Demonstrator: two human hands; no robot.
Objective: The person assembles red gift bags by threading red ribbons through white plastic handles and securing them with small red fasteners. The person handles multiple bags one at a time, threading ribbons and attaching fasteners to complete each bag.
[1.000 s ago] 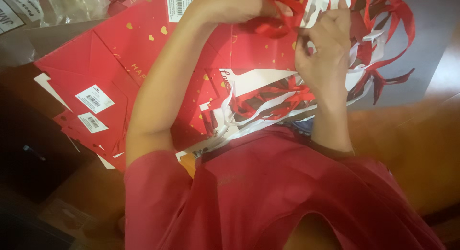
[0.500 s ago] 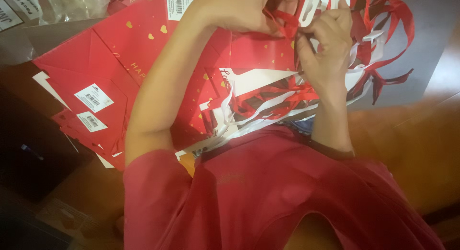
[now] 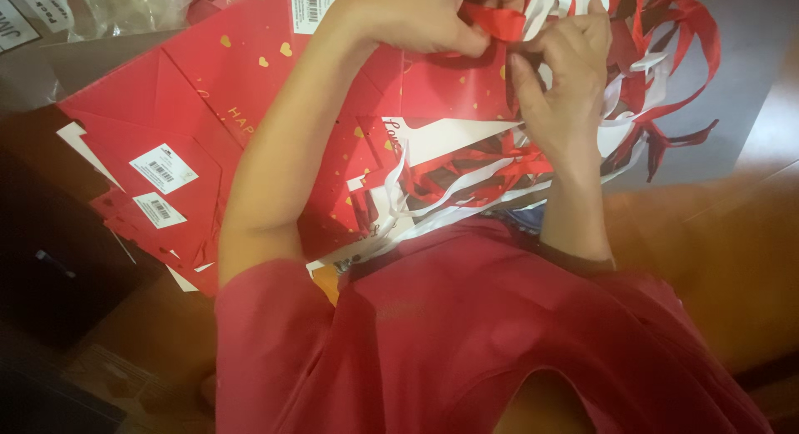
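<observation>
My left hand [image 3: 416, 22] and my right hand [image 3: 556, 76] meet near the top of the view, both pinching a red ribbon [image 3: 497, 22] between thumb and fingers. The ribbon belongs to a flat red paper gift bag [image 3: 449, 84] with gold hearts that lies under my hands. More red and white ribbon handles [image 3: 657, 76] trail to the right of my right hand and below it. My red shirt [image 3: 466, 342] fills the lower part of the view.
A stack of flat red gift bags [image 3: 158, 143] with white barcode stickers lies to the left. Clear plastic wrapping [image 3: 125, 9] sits at the top left. A grey sheet [image 3: 732, 109] lies at the right over the wooden floor [image 3: 732, 259].
My hands have come down together from the top edge. The right hand, spread open before, has closed its fingers on the red ribbon beside the left hand.
</observation>
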